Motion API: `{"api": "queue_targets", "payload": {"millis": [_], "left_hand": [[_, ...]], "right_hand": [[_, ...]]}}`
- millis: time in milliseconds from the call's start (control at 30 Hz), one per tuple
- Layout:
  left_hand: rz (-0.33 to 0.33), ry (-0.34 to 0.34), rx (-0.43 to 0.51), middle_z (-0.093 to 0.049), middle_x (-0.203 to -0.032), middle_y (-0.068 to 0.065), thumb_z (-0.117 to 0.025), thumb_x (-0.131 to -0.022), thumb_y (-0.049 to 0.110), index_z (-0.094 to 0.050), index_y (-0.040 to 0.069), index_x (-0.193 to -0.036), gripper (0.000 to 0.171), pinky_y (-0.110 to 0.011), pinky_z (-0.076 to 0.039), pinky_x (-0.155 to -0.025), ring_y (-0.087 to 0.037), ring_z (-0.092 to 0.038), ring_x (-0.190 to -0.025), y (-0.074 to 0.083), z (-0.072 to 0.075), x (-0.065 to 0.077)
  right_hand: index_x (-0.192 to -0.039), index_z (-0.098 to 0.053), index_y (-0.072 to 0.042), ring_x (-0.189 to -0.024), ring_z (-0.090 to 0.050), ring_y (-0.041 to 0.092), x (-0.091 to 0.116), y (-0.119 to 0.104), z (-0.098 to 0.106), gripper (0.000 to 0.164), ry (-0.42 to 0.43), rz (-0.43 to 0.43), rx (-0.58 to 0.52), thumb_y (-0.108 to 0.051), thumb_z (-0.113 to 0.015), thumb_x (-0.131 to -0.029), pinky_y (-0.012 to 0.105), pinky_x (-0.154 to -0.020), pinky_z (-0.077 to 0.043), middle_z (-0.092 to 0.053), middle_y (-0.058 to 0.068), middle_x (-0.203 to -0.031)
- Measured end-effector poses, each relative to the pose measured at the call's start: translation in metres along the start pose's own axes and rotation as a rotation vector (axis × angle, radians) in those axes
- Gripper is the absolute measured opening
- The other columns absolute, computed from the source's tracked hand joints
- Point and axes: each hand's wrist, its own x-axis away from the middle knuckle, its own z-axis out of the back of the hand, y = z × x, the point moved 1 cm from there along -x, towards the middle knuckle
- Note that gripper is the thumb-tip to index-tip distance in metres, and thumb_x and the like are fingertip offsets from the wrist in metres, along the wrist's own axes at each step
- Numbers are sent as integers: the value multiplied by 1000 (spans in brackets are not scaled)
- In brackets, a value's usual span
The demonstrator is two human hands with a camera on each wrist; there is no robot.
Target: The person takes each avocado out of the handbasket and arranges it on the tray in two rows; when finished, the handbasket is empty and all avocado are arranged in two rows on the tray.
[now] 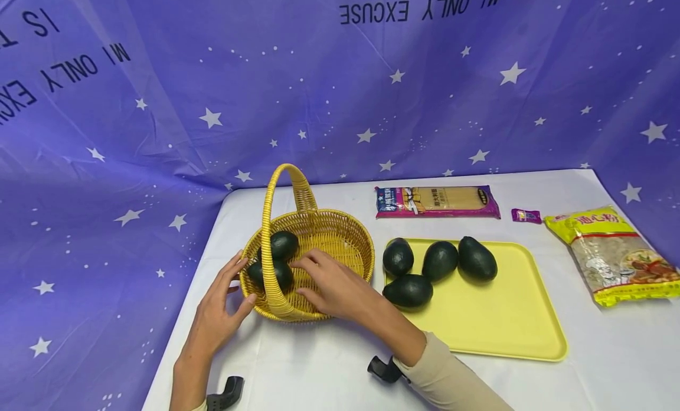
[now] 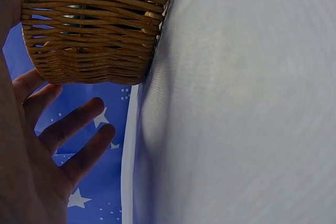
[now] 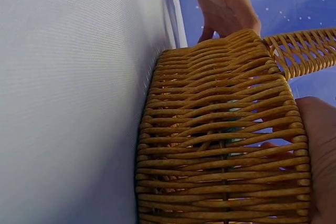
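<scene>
The right hand point(image 1: 334, 284), loosely bent with nothing visibly held, is inside the yellow wicker basket point(image 1: 366, 245), its fingertips just right of two dark avocados point(image 1: 284, 245). The left hand point(image 1: 212, 319), fingers spread, touches the basket's left side.

the left grip point(image 1: 213, 317) sits at the left rim of the basket point(image 1: 360, 240), which stands on the worktop point(image 1: 303, 369); the right grip point(image 1: 332, 287) is inside it, reaching over the front right rim. between the grips, two avocados point(image 1: 277, 275) lie in the basket, one behind the other, with the handle point(image 1: 267, 245) arching above. right of the right grip is the tray point(image 1: 504, 319), with four avocados point(image 1: 440, 261) toward its rear left. beyond the tray, farther from both grips, lies a noodle packet point(image 1: 446, 202), then rightward a small wrapper point(image 1: 526, 215), and farthest right a bag point(image 1: 611, 257). behind everything hangs a cloth point(image 1: 319, 116).
</scene>
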Motion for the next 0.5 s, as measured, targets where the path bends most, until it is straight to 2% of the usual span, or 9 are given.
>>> {"api": "queue_targets", "payload": {"millis": [233, 500], "left_hand": [[3, 5, -1, -40, -172, 2, -78, -93, 16, -46, 20, -165, 78, -9, -49, -100, -15, -63, -121, -1, 0, 0], [15, -3, -3, -40, -172, 3, -78, -94, 17, -46, 20, -165, 77, -9, -50, -99, -16, -63, -120, 0, 0, 0]], "right_hand": [[-141, -65, -6, -122, -64, 17, -5, 0, -1, 46, -3, 8, -9, -25, -78, -101, 27, -106, -56, -63, 7, -134], [-142, -64, -7, -125, -63, 17, -12, 1, -3, 46, -30, -2, 14, -28, -75, -103, 26, -109, -54, -62, 6, -136]]}}
